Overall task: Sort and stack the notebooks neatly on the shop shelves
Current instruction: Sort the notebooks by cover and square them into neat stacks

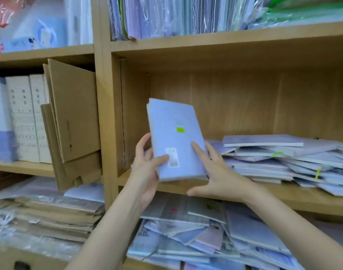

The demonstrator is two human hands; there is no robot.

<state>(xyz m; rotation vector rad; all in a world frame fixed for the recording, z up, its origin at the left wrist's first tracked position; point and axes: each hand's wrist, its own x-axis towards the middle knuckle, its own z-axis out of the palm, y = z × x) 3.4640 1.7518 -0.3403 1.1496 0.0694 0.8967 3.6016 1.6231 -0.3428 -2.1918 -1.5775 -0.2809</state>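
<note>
a small stack of blue notebooks (175,141) stands upright at the left of the middle shelf (244,193); the left hand (147,170) grips its edge, the right hand (215,172) rests flat-fingered against it; beside it a loose pile (287,160) — wooden shelving, cardboard (73,121) to the left.

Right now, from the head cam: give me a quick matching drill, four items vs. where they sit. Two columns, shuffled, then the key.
Items
1. held notebooks
2. messy notebook pile
3. flattened cardboard
4. white binders

Places
A. left bay, standing upright
B. between both hands
C. middle shelf, right side
D. leaning against the wooden divider

Pairs: 1-B, 2-C, 3-D, 4-A
</note>
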